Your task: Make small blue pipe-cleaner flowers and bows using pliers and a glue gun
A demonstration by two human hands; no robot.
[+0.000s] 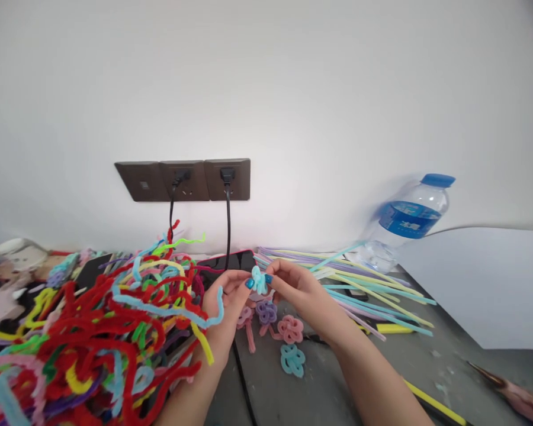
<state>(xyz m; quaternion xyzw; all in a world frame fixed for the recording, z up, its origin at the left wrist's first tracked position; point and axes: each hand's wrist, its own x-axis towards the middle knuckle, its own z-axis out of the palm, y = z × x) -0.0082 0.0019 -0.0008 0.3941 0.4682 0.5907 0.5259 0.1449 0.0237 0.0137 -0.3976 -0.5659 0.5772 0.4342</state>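
Note:
A small light-blue pipe-cleaner flower is pinched between my two hands, above the middle of the table. My left hand grips its left side with thumb and fingers. On the other side, the thumb and fingers of my right hand close on it too. Just below my hands lie finished looped flowers: a purple flower, a pink flower and a turquoise flower. Another pink flower with a stem is partly covered by my left hand.
A tangled heap of coloured pipe cleaners fills the left side. Straight pastel pipe cleaners lie at the right, by a plastic bottle and a white sheet. A pointed tool lies front right. A black cable crosses the table.

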